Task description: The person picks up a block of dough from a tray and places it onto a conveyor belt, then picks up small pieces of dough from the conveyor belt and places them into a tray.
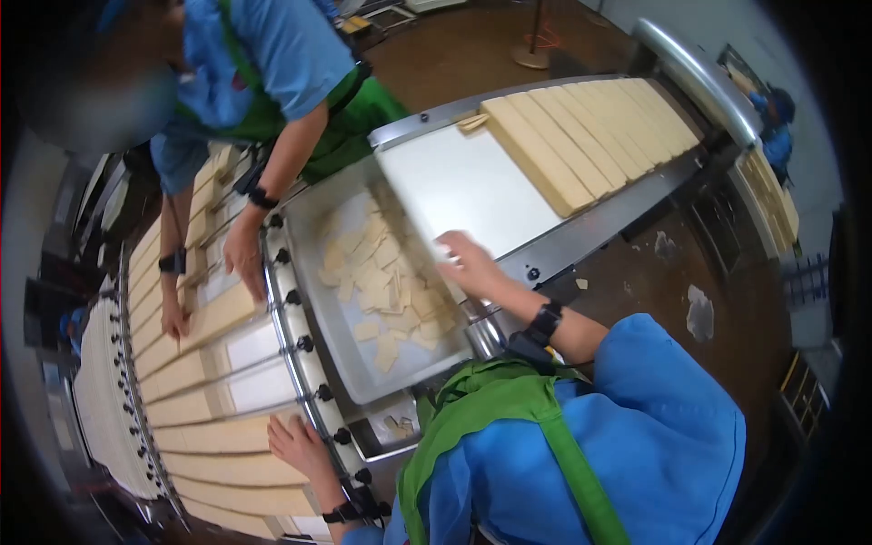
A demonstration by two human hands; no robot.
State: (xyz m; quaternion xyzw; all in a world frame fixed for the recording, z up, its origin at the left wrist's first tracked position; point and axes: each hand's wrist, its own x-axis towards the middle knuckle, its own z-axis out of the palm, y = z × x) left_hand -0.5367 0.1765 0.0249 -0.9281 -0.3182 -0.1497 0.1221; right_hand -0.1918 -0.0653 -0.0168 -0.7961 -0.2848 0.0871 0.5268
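My left hand (295, 445) is at the near end of the long beige rows (227, 434) on the left conveyor, its fingers spread over the end of one row. The rows look like thin flat wafers stacked on edge, though I cannot be sure of the kind. My right hand (468, 263) is at the edge of the white belt (463, 191) on the right, slightly blurred, with thumb and fingers apart and nothing visible between them. Further up that belt lie more beige rows (590, 136), side by side. Between my hands sits a pale tray (318, 309) with loose, thin beige pieces (391, 272).
Across the tray, a co-worker in a blue shirt and green apron (350, 127) has both hands on the left conveyor's rows. A metal rail with black knobs (304, 343) runs beside the tray. A steel roller (695, 77) spans the right belt's far end. Another person (777, 127) stands beyond.
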